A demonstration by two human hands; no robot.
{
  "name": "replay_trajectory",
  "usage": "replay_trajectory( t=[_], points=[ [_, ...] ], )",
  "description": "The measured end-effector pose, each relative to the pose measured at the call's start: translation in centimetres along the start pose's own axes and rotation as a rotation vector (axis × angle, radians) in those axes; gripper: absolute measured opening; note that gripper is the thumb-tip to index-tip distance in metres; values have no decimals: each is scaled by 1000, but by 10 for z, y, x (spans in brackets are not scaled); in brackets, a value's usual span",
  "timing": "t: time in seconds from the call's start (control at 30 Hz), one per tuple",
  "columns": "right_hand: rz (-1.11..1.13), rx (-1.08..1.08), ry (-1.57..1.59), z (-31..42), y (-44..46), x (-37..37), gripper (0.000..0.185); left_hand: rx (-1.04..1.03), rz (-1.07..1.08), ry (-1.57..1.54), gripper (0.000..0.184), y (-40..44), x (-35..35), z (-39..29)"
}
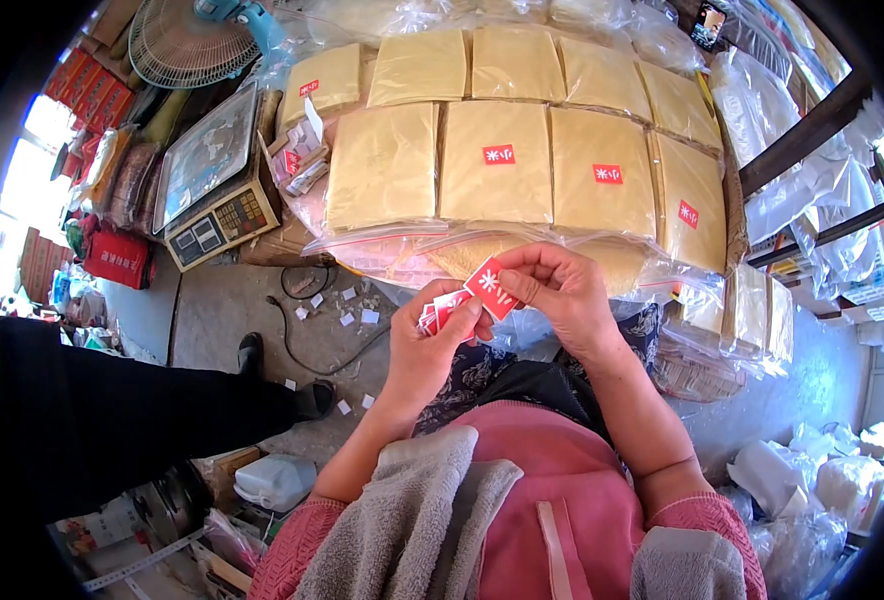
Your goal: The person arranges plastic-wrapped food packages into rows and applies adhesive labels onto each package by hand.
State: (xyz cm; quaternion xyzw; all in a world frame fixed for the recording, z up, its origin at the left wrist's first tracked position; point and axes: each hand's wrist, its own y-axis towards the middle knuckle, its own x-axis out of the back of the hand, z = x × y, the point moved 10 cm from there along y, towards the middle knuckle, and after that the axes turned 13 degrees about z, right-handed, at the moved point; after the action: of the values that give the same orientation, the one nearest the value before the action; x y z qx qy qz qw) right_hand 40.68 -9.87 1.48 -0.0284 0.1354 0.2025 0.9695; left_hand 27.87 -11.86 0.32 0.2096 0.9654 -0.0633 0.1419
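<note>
A: Largest first. Containers?
B: Rows of clear plastic bags point(382, 165), laid flat and close together, filled with yellow contents point(496, 195). Grain too fine to resolve; the 小米 print suggests millet. Several show a red label point(499, 155).
A: Hands?
B: Both closed. Left hand point(422, 335) curls around the label stack point(446, 314); right hand point(565, 292) pinches a single 小米 label point(492, 287), thumb on its printed face. Both items are before the torso, near the bags' near edge.
A: Stack handling?
B: Judged light; edges fanned, so likely to slip apart under a slack grip. Best held across opposite sides.
A: Single label?
B: Lies flat; probably thin, semi-stiff paper, easily creased. Best taken by an edge or corner. Adhesive backing: cannot tell.
</note>
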Motion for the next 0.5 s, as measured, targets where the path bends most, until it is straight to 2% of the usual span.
replay_trajectory(
  t=[0.33,0.43,0.5],
  points=[
    [1,-22,30,-4,3,-3,20,-8,6,-6,15,-1,6,1],
    [-141,11,-321,5,0,1,17,-12,-35,-1,14,-3,7,-3],
    [-170,287,-805,44,-8,-15,14,-27,-84,103,11,-4,10,-11]
  ],
)
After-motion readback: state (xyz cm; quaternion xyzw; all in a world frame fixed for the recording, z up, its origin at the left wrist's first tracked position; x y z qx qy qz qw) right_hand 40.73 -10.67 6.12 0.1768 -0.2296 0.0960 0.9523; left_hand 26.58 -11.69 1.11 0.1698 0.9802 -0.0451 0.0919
